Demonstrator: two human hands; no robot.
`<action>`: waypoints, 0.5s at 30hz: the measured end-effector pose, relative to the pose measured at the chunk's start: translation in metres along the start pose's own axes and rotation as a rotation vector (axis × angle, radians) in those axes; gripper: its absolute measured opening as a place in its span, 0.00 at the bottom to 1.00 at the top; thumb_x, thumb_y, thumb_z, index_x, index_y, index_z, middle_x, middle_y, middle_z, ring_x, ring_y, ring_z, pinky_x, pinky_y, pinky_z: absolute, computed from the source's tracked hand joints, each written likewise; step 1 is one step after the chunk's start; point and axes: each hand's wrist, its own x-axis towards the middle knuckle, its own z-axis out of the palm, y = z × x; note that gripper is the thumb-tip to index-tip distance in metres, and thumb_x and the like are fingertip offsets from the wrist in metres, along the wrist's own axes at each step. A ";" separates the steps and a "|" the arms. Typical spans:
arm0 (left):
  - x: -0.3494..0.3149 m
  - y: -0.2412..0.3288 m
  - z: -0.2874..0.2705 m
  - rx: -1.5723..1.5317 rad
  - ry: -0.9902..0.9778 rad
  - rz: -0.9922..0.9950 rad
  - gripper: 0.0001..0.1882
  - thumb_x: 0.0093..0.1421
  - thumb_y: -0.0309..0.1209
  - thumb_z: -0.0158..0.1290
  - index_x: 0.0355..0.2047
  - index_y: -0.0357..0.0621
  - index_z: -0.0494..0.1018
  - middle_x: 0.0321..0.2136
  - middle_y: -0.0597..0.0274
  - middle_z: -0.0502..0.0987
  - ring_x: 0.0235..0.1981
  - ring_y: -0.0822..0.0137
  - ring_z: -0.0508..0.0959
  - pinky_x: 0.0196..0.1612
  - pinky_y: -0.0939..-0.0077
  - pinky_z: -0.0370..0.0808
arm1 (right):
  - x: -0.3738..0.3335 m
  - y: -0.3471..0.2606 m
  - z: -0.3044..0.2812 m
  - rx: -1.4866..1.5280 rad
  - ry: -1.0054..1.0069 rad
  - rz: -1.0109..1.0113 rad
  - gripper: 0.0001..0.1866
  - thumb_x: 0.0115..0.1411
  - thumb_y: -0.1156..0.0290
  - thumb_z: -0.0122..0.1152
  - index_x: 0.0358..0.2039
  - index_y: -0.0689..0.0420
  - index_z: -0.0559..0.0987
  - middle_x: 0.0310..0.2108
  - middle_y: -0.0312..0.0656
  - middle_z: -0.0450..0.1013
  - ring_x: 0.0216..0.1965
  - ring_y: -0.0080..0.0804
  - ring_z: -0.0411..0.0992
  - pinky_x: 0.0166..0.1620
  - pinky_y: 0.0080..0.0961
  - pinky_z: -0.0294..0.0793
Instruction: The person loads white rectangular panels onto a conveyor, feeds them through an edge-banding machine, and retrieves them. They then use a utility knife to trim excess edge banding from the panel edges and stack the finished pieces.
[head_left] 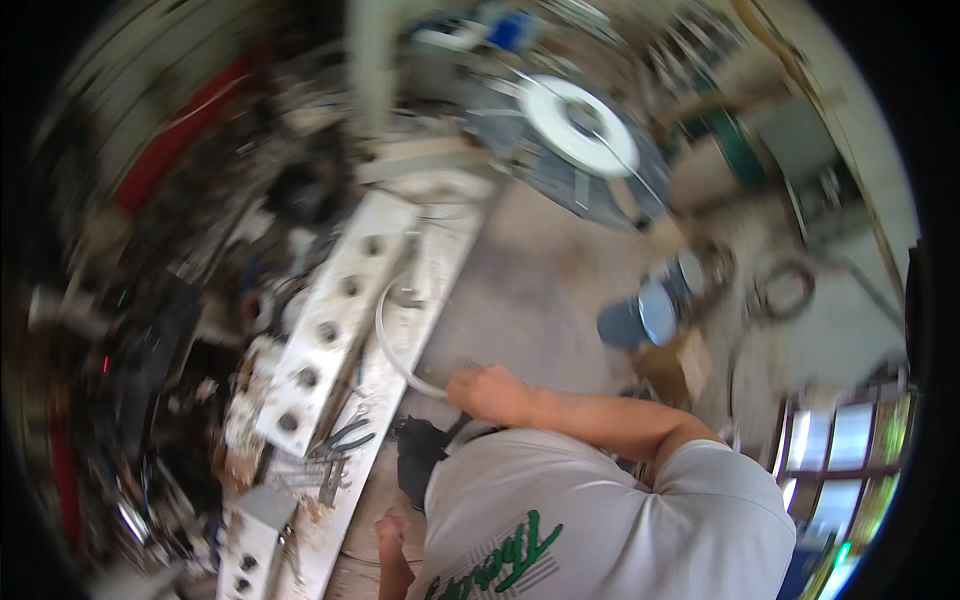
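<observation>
From where I watch, this looks like a workshop. Left of the right hand's [487, 395] fingers I see a long white bench [445, 262] sprinkled with brownish debris, bearing a long pale box [338, 308] with a row of round holes. Pliers [350, 437] lie below and left of the fingertips. Farther left, beyond the box, a dark jumble of gear [185, 335] piles up, too blurred for me to sort. Above and right of the fingers stands a big white ring [560, 130] on a grey base; nearer, to their right, are blue-grey buckets [657, 313], a cardboard box [688, 370] and a coil [808, 300] on the floor [540, 290].
</observation>
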 end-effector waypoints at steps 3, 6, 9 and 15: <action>0.011 0.036 0.039 0.436 -0.153 0.112 0.25 0.67 0.50 0.53 0.27 0.39 0.78 0.18 0.58 0.77 0.13 0.66 0.69 0.18 0.65 0.68 | -0.087 0.080 0.036 0.011 0.109 0.481 0.05 0.60 0.67 0.57 0.33 0.53 0.78 0.33 0.45 0.77 0.34 0.50 0.78 0.32 0.47 0.78; 0.014 0.113 0.077 0.681 -0.173 0.230 0.25 0.66 0.50 0.55 0.30 0.36 0.80 0.20 0.56 0.80 0.13 0.67 0.69 0.19 0.65 0.69 | -0.182 0.154 0.087 0.129 0.285 0.894 0.08 0.63 0.65 0.56 0.34 0.54 0.79 0.34 0.51 0.79 0.36 0.57 0.78 0.37 0.54 0.78; -0.011 0.206 0.118 0.885 -0.191 0.437 0.22 0.66 0.46 0.54 0.30 0.37 0.81 0.21 0.55 0.81 0.12 0.67 0.70 0.13 0.68 0.64 | -0.294 0.200 0.137 0.252 0.254 1.356 0.08 0.63 0.66 0.56 0.36 0.56 0.80 0.35 0.54 0.79 0.38 0.57 0.79 0.40 0.53 0.79; -0.082 0.319 0.269 0.977 -0.056 0.369 0.26 0.66 0.50 0.54 0.39 0.33 0.78 0.27 0.50 0.84 0.10 0.68 0.65 0.14 0.71 0.58 | -0.530 0.225 0.187 -0.001 0.067 2.125 0.13 0.65 0.66 0.53 0.44 0.57 0.82 0.51 0.53 0.77 0.50 0.46 0.79 0.47 0.42 0.81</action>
